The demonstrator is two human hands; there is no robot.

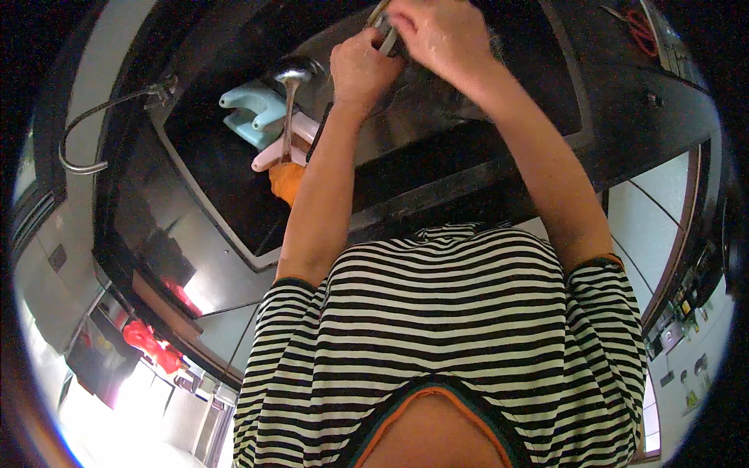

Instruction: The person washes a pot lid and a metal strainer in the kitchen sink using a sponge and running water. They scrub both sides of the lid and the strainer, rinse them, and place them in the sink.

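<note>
Both arms reach up over a dark sink (pixel 437 168). My left hand (pixel 363 70) is closed around a slim, pale metallic piece (pixel 388 40), whose kind I cannot make out. Against its upper end, my right hand (pixel 445 39) has its fingers curled in, and what they hold is hidden. Left of my left forearm, a metal ladle (pixel 289 105) lies over light blue plastic pieces (pixel 256 113) and pink ones (pixel 273 152). Under these, an orange piece (pixel 286 183) shows, partly covered by my forearm.
A curved metal tap (pixel 86 167) juts out at the left beside the sink rim (pixel 211 207). Red looped things (pixel 642 33) lie at the far right. Lower left, a bright red bag-like thing (pixel 152 345) is by the counter's edge.
</note>
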